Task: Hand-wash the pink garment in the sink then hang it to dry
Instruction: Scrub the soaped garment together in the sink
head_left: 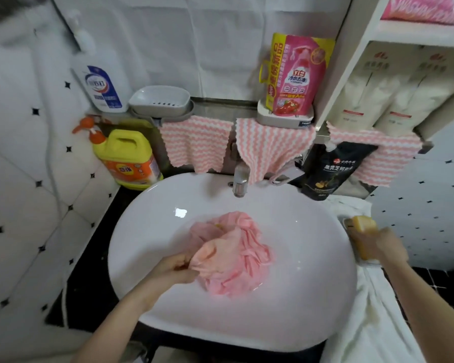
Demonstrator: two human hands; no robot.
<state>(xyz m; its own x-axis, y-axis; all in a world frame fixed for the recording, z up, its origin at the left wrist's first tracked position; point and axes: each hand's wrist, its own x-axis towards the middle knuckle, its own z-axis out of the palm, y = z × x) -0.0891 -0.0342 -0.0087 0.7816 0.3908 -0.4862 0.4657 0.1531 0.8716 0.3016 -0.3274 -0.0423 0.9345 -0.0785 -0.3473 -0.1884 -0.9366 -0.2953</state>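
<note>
Now the left grip (172, 268) pinches the pink garment (233, 258), heaped central in the sink (147, 218); at 3 o'clock the right grip (389, 244), blurred, closes round the yellow soap bar (361, 226). Better to hold the cloth taut and rub soap evenly.

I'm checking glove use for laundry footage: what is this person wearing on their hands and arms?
The left hand and right hand wear no gloves. Both arms are bare to the frame edge: no sleeves, watch or bracelet show. The right hand is motion-blurred, so a ring there cannot be ruled out.
</note>
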